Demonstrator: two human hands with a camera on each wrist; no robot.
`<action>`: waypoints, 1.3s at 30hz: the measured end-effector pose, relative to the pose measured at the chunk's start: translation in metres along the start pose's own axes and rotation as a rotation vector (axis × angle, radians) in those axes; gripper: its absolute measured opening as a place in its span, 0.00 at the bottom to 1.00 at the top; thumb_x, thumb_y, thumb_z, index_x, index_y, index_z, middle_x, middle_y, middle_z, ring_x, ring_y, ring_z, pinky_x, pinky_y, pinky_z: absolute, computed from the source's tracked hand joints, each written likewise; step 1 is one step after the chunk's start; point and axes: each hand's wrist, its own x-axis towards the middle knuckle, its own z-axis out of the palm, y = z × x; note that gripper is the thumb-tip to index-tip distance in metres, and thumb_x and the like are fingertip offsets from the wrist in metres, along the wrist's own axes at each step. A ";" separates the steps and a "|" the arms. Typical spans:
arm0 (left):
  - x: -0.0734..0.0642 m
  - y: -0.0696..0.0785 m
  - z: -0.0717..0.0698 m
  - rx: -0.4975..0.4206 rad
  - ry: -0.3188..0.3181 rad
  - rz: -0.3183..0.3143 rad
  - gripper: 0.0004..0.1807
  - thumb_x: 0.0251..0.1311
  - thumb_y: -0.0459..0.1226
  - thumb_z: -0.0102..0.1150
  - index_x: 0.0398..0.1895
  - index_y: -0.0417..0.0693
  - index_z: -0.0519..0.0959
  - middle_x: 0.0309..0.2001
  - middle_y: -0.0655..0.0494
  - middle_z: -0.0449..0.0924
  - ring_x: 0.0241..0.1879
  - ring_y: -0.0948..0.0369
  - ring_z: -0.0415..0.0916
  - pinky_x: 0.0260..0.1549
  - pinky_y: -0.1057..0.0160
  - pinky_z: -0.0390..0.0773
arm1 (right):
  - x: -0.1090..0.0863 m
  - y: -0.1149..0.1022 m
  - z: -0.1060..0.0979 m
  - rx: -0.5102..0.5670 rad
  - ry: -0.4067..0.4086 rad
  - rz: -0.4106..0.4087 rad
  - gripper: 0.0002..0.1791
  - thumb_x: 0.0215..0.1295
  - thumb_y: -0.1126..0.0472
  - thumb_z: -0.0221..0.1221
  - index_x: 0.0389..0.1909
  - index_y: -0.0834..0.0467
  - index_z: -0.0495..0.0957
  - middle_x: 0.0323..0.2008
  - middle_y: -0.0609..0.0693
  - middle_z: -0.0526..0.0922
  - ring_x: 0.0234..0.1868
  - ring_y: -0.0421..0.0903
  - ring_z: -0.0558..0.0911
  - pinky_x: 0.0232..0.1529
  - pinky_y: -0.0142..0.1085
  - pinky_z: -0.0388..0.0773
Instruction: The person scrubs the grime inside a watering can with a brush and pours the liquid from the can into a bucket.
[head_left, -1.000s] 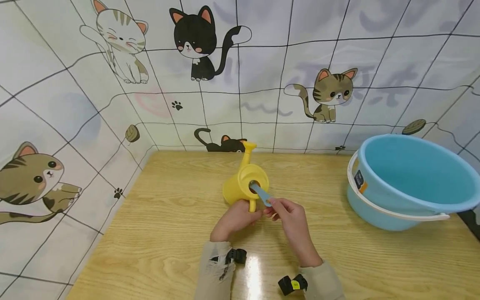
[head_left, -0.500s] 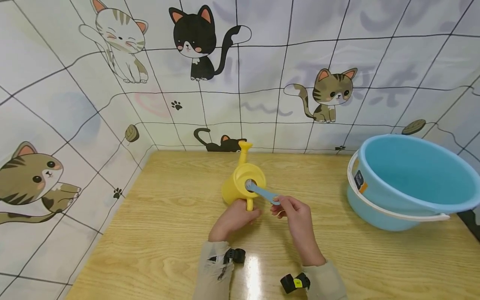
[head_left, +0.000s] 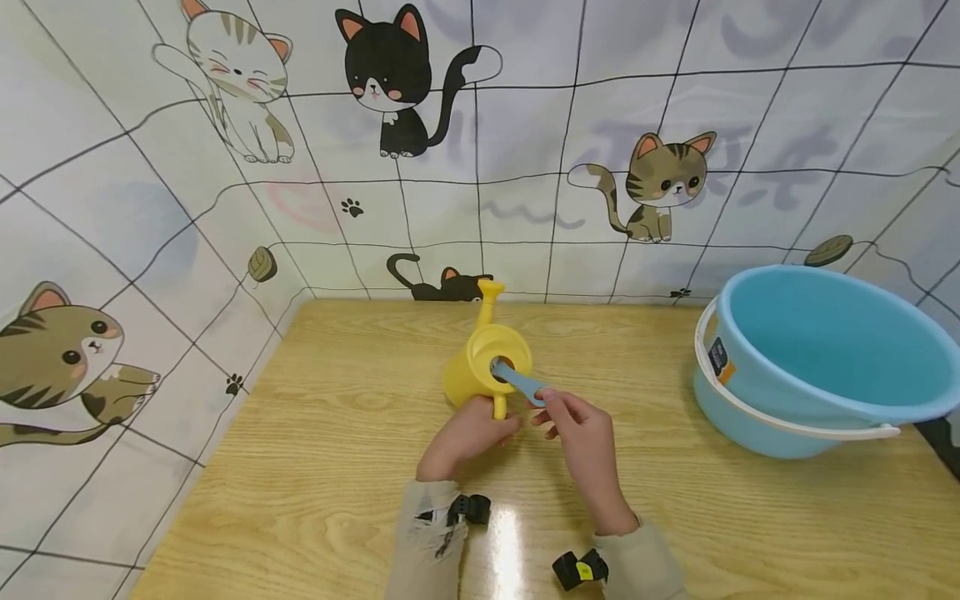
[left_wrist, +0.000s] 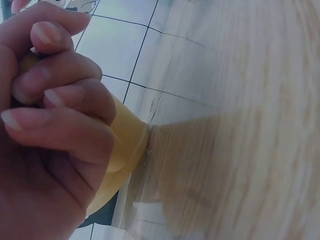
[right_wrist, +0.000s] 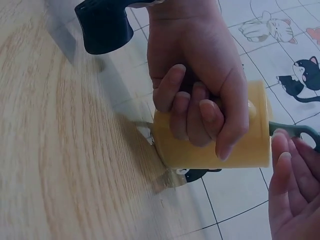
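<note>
A yellow watering can (head_left: 467, 377) stands on the wooden table, its spout toward the back wall and its round top opening facing up. My left hand (head_left: 471, 433) grips the can's handle; in the left wrist view its fingers (left_wrist: 75, 95) are curled in front of the yellow body. My right hand (head_left: 585, 442) pinches the end of a slim light-blue brush (head_left: 522, 383). The brush slants down into the can's opening, with a pale part at the rim and the rest of its head hidden inside. In the right wrist view, the handle's end (right_wrist: 306, 131) has a hole.
A large light-blue bucket (head_left: 787, 429) with a white handle stands at the right of the table (head_left: 322, 467). Behind is a wall covering (head_left: 525, 208) with tile lines and cartoon cats. Black camera straps sit on both wrists.
My right hand draws the brush a little outward and to the right, then pushes it back in. The can shifts slightly left, then stays still in my left hand.
</note>
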 end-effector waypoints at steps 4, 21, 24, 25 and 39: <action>0.000 0.000 0.000 0.016 -0.004 0.010 0.15 0.50 0.41 0.52 0.09 0.49 0.70 0.09 0.60 0.67 0.10 0.64 0.61 0.13 0.67 0.62 | -0.002 -0.004 0.002 -0.046 0.023 0.001 0.17 0.58 0.46 0.55 0.34 0.55 0.82 0.29 0.47 0.83 0.31 0.49 0.80 0.27 0.38 0.76; -0.001 0.004 0.001 0.087 -0.022 0.038 0.16 0.51 0.41 0.53 0.08 0.49 0.70 0.08 0.62 0.67 0.09 0.65 0.61 0.13 0.68 0.62 | -0.010 -0.029 0.007 -0.028 0.040 0.004 0.15 0.63 0.56 0.52 0.37 0.63 0.80 0.31 0.54 0.82 0.32 0.55 0.79 0.27 0.43 0.76; -0.001 0.003 0.001 0.071 -0.017 0.025 0.16 0.51 0.41 0.54 0.08 0.49 0.70 0.08 0.62 0.67 0.09 0.65 0.61 0.12 0.68 0.62 | -0.010 -0.027 0.007 -0.006 0.020 -0.002 0.14 0.63 0.56 0.52 0.36 0.64 0.79 0.29 0.60 0.80 0.28 0.56 0.77 0.26 0.42 0.76; -0.001 0.003 0.001 0.066 -0.015 0.021 0.16 0.51 0.41 0.54 0.08 0.49 0.70 0.08 0.61 0.67 0.09 0.65 0.61 0.12 0.68 0.62 | -0.009 -0.026 0.007 0.003 0.012 -0.003 0.14 0.63 0.56 0.52 0.36 0.64 0.79 0.28 0.61 0.79 0.27 0.56 0.77 0.26 0.41 0.76; -0.004 0.005 -0.001 0.003 -0.010 -0.028 0.17 0.50 0.43 0.54 0.09 0.49 0.68 0.09 0.60 0.65 0.10 0.64 0.62 0.14 0.66 0.64 | 0.000 -0.007 -0.010 0.048 0.036 0.008 0.16 0.62 0.53 0.52 0.34 0.63 0.80 0.21 0.60 0.77 0.16 0.47 0.73 0.19 0.37 0.74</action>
